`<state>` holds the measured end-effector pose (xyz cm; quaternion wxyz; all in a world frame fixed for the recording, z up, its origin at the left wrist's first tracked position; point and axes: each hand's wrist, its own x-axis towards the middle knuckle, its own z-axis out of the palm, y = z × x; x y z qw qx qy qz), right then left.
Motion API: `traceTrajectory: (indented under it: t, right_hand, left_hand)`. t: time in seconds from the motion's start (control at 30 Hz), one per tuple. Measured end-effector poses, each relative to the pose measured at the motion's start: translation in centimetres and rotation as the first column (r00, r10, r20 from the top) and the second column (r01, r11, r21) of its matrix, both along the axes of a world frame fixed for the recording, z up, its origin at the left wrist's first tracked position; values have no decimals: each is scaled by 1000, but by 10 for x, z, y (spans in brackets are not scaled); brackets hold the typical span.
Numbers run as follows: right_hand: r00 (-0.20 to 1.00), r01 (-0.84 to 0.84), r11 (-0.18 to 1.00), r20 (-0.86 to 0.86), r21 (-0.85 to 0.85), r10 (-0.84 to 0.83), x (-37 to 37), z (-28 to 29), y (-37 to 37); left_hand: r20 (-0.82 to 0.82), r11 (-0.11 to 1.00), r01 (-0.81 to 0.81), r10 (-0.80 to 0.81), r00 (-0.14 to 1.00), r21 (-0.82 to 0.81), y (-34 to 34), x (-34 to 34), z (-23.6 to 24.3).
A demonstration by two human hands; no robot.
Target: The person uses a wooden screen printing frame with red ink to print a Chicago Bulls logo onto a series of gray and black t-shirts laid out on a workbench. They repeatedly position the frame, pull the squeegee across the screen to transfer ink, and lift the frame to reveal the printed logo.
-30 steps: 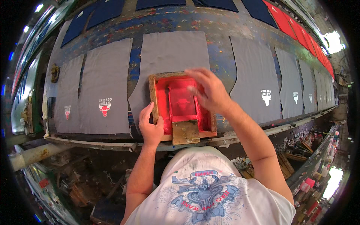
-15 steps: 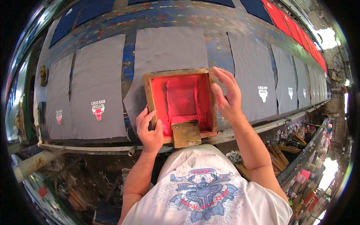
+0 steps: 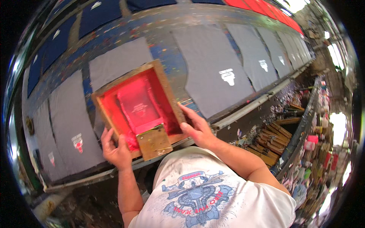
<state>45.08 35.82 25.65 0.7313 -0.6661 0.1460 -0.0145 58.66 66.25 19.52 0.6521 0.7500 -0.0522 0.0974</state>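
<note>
Between my hands is a wooden screen-printing frame (image 3: 168,89), its inside smeared with red ink. A pale design shows through the mesh (image 3: 141,108). A squeegee with a flat wooden board (image 3: 155,142) leans over the near edge. My left hand (image 3: 117,152) grips the near left corner, thumb on the rim and fingers along the outside. On the right side of the frame, my right hand (image 3: 197,127) is closed, thumb over the rim. Beneath the frame lies a grey fabric piece (image 3: 119,60), mostly covered; whether the frame touches it I cannot tell.
Grey pieces with white prints (image 3: 213,64) line the long paint-stained table (image 3: 167,57) to the right. To the left, a grey piece (image 3: 68,110) has a red and white print. Navy pieces (image 3: 99,17) and red ones (image 3: 266,11) lie along the far side. Wooden frames (image 3: 270,142) are stacked below the table edge.
My view has turned, and the frame now sits angled and looks larger. My right hand has come down from beside the far right corner and closed on the right side.
</note>
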Motion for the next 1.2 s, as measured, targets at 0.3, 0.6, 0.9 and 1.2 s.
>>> traceTrajectory:
  t: [0.3, 0.6, 0.9, 1.2]
  right_hand:
    - [976, 129, 966, 145, 223, -164, -33, 9, -102]
    - [952, 226, 947, 153, 229, -264, -102, -15, -295]
    - [985, 165, 986, 48, 23, -166, -130, -33, -394]
    - [996, 89, 994, -3, -69, -89, -130, -40, -406]
  left_hand:
    - [40, 998, 50, -51, 998, 24, -118, -33, 32]
    - [63, 985, 85, -95, 993, 150, -324, -112, 46]
    - [43, 988, 69, -76, 996, 138, -407, -135, 0]
    - [-65, 997, 62, -58, 996, 56, -403, -139, -22]
